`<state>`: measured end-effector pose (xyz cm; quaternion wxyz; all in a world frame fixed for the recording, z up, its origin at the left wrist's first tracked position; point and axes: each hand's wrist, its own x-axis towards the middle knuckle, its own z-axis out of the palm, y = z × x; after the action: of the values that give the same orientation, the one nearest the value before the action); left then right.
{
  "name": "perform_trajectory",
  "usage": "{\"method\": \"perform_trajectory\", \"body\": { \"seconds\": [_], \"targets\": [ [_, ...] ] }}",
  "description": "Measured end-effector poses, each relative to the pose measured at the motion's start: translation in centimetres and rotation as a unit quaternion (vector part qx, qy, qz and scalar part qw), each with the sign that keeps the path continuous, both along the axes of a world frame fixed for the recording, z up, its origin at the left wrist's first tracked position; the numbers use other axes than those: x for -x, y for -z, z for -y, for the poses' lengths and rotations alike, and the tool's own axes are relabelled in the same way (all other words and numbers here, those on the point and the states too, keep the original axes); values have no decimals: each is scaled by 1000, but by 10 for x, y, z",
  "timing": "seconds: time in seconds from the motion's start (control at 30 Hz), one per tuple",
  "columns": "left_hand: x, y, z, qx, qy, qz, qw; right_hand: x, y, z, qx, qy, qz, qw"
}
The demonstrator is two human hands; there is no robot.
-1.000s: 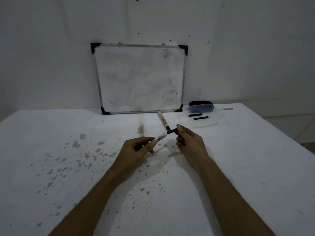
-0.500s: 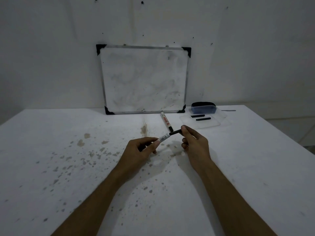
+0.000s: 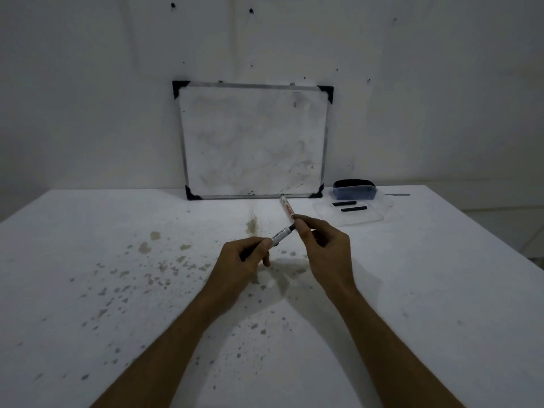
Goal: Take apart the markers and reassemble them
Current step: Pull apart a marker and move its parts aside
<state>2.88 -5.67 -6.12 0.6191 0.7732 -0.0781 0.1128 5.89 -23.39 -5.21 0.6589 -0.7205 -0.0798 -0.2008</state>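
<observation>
Head view: slim cylindrical marker (image 3: 282, 232), speckled table (image 3: 117, 290).

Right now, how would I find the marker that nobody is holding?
Start at the whiteboard leaning on the wall. Just below its bottom edge, right of centre, a white marker lies on the table. It has red print, whereas the marker in the hands has a barcode label.

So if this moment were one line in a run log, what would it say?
step: refitting part | left hand: holds marker barrel | right hand: pinches black piece at barrel's end | second marker: lying on table
</observation>
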Motion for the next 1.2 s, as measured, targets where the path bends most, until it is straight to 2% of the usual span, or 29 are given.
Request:
{"method": "perform_trajectory", "body": {
  "seconds": [0.1, 0.2, 0.3, 0.4, 0.43, 0.47, 0.53, 0.57, 0.6, 0.63, 0.73, 0.83, 0.9, 1.03, 1.2],
  "targets": [
    [3, -4, -9, 5, 13, -26, 1000, 6, 2, -10, 75, -19, 28, 997],
    [0, -14, -31, -1, 2, -29, 1000, 11, 4, -17, 123, -68, 20, 990],
    [-9, -14, -66, 32, -56, -13, 998, 15, 12, -25, 197, -90, -9, 976],
    [-15, -3, -93, 47, -138, -14, 989, 13, 18, -39, 308, -110, -21, 945],
    [-17, 0, -98, 71, -154, -23, 985, 11, 19, -45, 338, -120, -6, 933],
    [-20, 1, -101, 132, -154, -36, 979, 8, 19, -52, 366, -130, 11, 921],
    [-24, -6, -103, 352, -84, -52, 931, 0, 21, -66, 420, -135, 32, 897],
    [-27, -9, -104, 422, -53, -50, 904, -3, 24, -72, 442, -126, 37, 887],
    [-30, -11, -104, 431, -46, -42, 900, -6, 26, -77, 453, -115, 40, 883],
    [-32, -10, -104, 398, -58, -34, 915, -7, 30, -81, 451, -105, 43, 885],
    [-33, -6, -97, 299, -81, -34, 950, -8, 31, -79, 388, -85, 20, 918],
    [-32, -5, -91, 259, -68, -41, 963, -11, 22, -66, 248, -65, -44, 966],
    [-31, -4, -87, 219, -51, -32, 974, -14, 15, -57, 161, -73, -78, 981],
    [-23, 2, -68, 39, -61, -16, 997, -20, 10, -38, 22, -108, -143, 984],
    [-15, 10, -36, 1, 9, -29, 1000, -28, 8, -25, -148, -190, -203, 949]
  ]
}}
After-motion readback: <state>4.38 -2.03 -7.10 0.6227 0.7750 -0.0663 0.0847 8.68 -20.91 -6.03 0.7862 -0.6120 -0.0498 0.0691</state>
